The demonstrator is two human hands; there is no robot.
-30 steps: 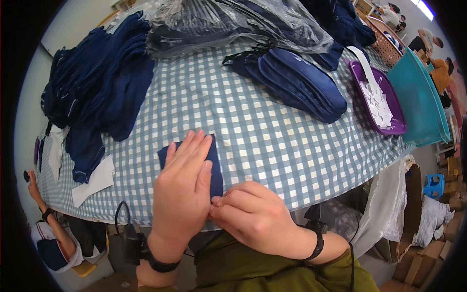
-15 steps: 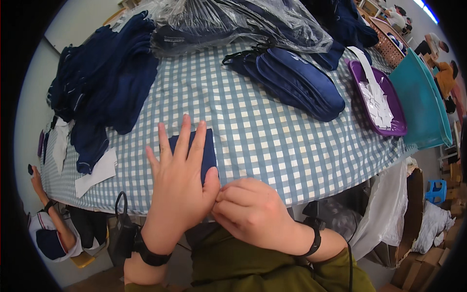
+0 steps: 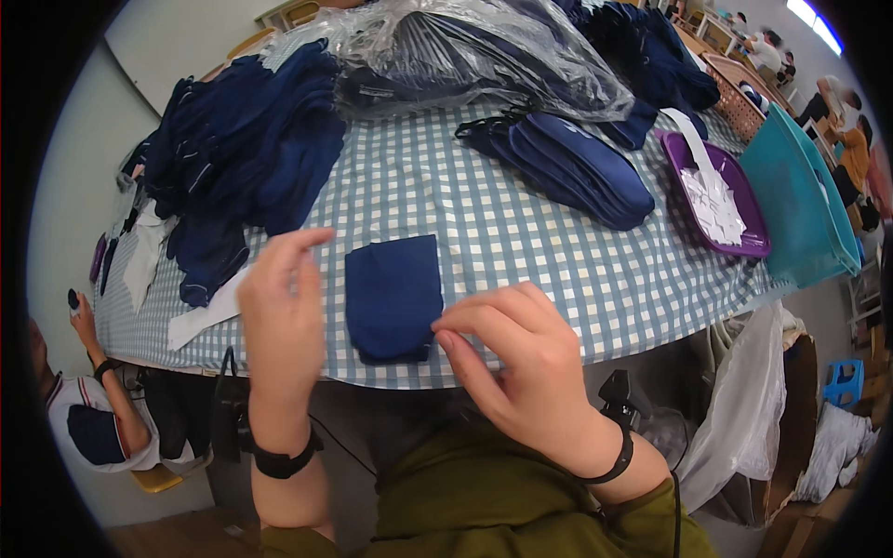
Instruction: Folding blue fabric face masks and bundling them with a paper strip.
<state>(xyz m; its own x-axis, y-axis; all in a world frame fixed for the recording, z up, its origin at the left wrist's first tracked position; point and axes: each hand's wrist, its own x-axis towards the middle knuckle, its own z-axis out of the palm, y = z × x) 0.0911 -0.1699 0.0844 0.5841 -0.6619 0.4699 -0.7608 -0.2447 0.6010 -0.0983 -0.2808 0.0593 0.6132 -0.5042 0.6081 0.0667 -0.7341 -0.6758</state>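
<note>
1. Cloth [image 3: 393, 293]: navy, folded into a compact pad. It lies flat on the table [image 3: 507, 251], near the wearer's edge and between both hands, presumably so each hand can reach a side of it.
2. Right hand [image 3: 526, 358]: fingertips at the cloth's right edge, low down, with thumb and forefinger close together. From where I stand I cannot tell whether they grip the edge or only touch it; the position would suit lining up that side.
3. Left hand [image 3: 284, 298]: raised beside the cloth's left side, fingers loosely bent, grasping nothing. Clear of the cloth, it leaves the upper face exposed.
4. Paper [image 3: 203, 318]: white, partly behind the left hand, which blocks my view of its near end.
5. Beyond the cloth: a navy pile [image 3: 251, 139] to the left, a tied bundle [image 3: 577, 177] to the right, a clear bag [image 3: 488, 65] at the back. These bound the working area.
6. Far right: a purple tray [image 3: 755, 245] of white slips, with a teal bin [image 3: 793, 200] just beside it.
</note>
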